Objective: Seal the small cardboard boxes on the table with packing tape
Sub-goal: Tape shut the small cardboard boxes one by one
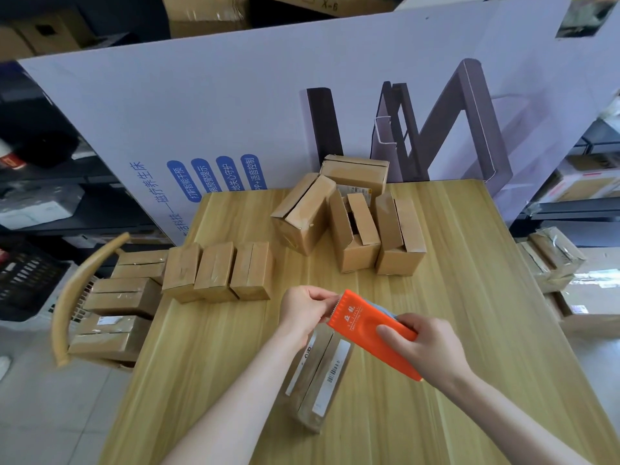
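Above the labelled box, which lies flat on the worktop, both hands hold an orange tape dispenser. The right hand has its fingers wrapped round the dispenser's body. The left hand has its fingers pinched on the toothed end, clear of the box. Tape cannot be made out. Beyond the box, to its left, stand three closed boxes.

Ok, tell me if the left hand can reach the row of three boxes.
Probably yes: only bare table between left hand and row of three boxes, though it's pinching at the dispenser.
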`<act>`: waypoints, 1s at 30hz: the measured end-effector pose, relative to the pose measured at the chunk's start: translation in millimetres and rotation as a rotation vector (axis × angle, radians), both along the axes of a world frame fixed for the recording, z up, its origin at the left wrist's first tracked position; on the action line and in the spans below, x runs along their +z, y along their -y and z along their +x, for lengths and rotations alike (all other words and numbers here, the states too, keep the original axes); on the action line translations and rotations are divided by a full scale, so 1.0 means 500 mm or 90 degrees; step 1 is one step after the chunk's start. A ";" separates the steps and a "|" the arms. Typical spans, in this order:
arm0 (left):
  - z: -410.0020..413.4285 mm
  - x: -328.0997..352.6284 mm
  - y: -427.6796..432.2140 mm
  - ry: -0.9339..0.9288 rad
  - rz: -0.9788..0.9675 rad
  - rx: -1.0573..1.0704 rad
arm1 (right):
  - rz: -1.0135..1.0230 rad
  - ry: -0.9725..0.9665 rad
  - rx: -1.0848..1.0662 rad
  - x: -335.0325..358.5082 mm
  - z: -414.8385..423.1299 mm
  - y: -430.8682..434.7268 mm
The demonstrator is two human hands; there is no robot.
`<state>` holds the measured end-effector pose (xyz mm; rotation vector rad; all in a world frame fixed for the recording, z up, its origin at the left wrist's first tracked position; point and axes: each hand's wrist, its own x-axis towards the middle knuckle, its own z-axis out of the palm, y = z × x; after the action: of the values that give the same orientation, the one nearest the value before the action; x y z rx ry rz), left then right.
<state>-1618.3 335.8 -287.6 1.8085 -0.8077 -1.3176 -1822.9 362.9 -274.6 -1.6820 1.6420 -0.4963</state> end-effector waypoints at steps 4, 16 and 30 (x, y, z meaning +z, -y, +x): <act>0.003 -0.003 0.015 0.037 0.004 0.019 | 0.022 -0.034 -0.002 0.022 0.023 0.004; 0.015 -0.021 0.048 0.059 0.013 0.038 | 0.025 -0.114 -0.002 0.034 0.008 0.031; 0.102 -0.095 0.030 0.160 0.061 -0.005 | 0.147 -0.257 -0.009 -0.027 -0.097 0.030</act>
<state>-1567.4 320.8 -335.1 2.0775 -0.8975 -1.1642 -1871.2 348.0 -288.1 -1.6691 1.9109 0.0349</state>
